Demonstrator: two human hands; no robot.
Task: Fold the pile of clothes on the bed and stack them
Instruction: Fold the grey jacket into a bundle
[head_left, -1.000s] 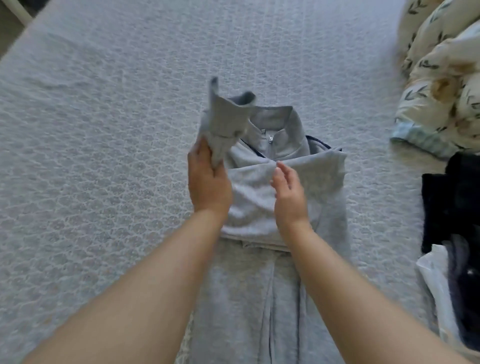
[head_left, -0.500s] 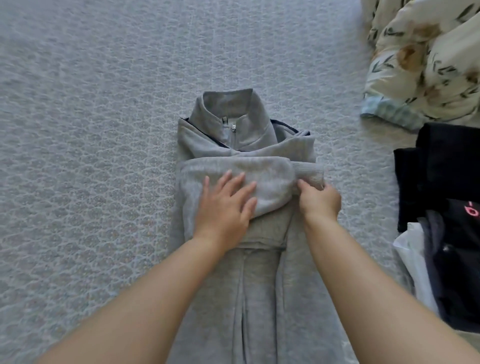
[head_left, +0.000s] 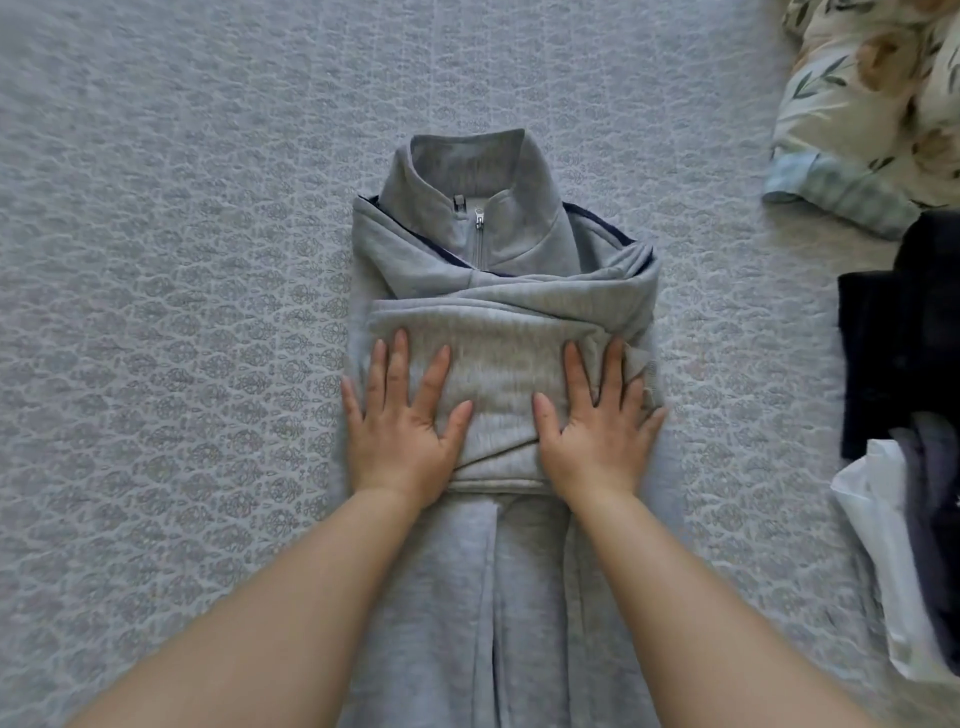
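- Nearest us, the hem end of the grey jacket runs down the middle of the bed toward its near edge, not yet folded up; we judge this end is the step left on this garment.
- Just past it, our left hand and right hand lie flat on the folded sleeves, fingers straight and spread, pressing down and gripping nothing.
- The sleeves lie crossed over the chest in a band, the sides already turned in, so the jacket is a narrow strip.
- Farther on, the stand-up collar points toward the far edge, with a short zip closed below it and a dark lining showing at both shoulders.
- The cloth looks thick and soft; it bunches a little at the right of the band, and we expect it to hold a crease only loosely.
- At the right edge of the bed, dark clothes and a white piece lie heaped, apparently unfolded, beside a floral duvet at the far right corner.
- We see no finished stack, so we judge most of the task is left.
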